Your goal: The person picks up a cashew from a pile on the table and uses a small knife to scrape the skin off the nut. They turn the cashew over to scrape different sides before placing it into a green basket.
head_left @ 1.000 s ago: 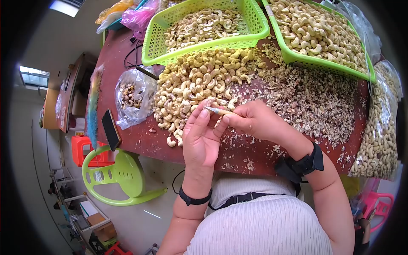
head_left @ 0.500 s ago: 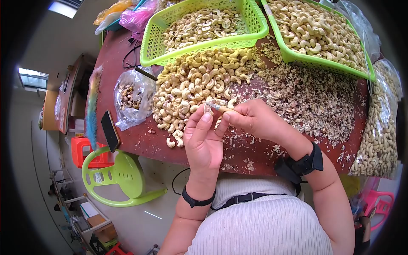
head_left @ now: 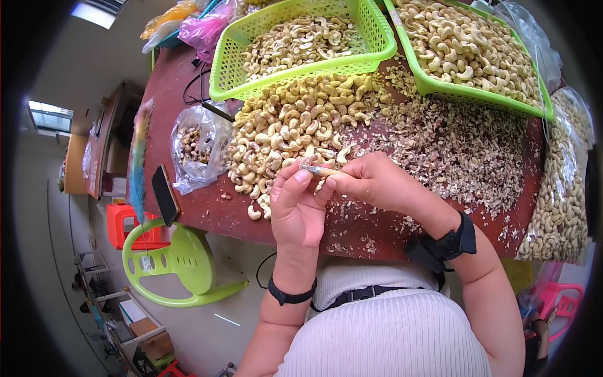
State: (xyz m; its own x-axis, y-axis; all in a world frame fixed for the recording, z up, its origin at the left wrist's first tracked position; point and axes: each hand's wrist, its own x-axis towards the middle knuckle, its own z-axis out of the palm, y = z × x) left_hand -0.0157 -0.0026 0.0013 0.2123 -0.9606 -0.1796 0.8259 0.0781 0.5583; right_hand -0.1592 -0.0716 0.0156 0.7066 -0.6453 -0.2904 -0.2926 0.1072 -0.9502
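The person's left hand (head_left: 298,212) pinches a cashew (head_left: 308,161), its grip closed on the nut. The right hand (head_left: 375,180) has its grip clamped on a small knife (head_left: 323,171), the blade at the cashew. Both hands are over the near side of the red counter (head_left: 242,217), beside a cashew heap (head_left: 282,125); brownish flakes (head_left: 468,147) lie rightward.

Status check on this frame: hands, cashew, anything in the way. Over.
Left hand pinching a cashew. Right hand gripping a small knife, blade at the cashew. Cashew pile just beyond; nothing seen blocking the blade.
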